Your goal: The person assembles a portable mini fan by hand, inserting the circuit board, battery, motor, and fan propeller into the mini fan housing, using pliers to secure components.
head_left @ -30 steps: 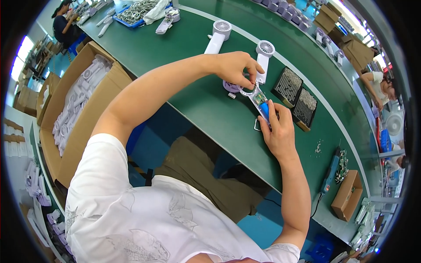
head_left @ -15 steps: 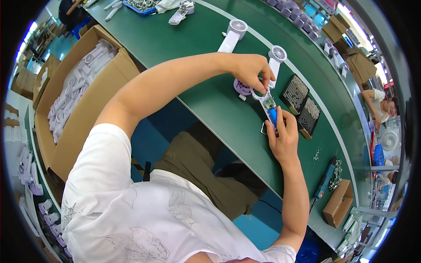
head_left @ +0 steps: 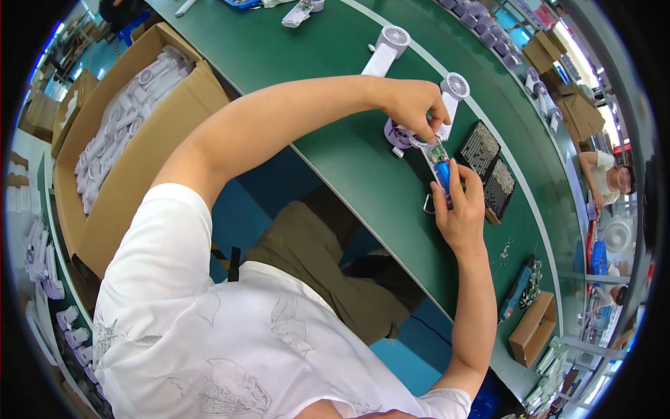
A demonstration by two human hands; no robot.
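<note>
My right hand is closed around the lower end of an opened handheld-fan housing, thumb on one side and fingers on the other. Inside that shell lie a small green circuit board and a blue cylindrical battery. My left hand reaches over from above, with thumb and fingertips pinched together at the board's upper end; whatever they pinch is too small to make out. Close beside the shell's ring end sits a purple fan head, partly covered by my left hand.
Two white handheld fans lie beyond my hands on the green table. Black trays of small metal parts stand at right, near a teal electric screwdriver and a small cardboard box. A large carton of white housings stands left.
The view has shifted slightly, so the table things sit a little further right. Both hands stay at the fan housing, the left still pinching at its board end.
</note>
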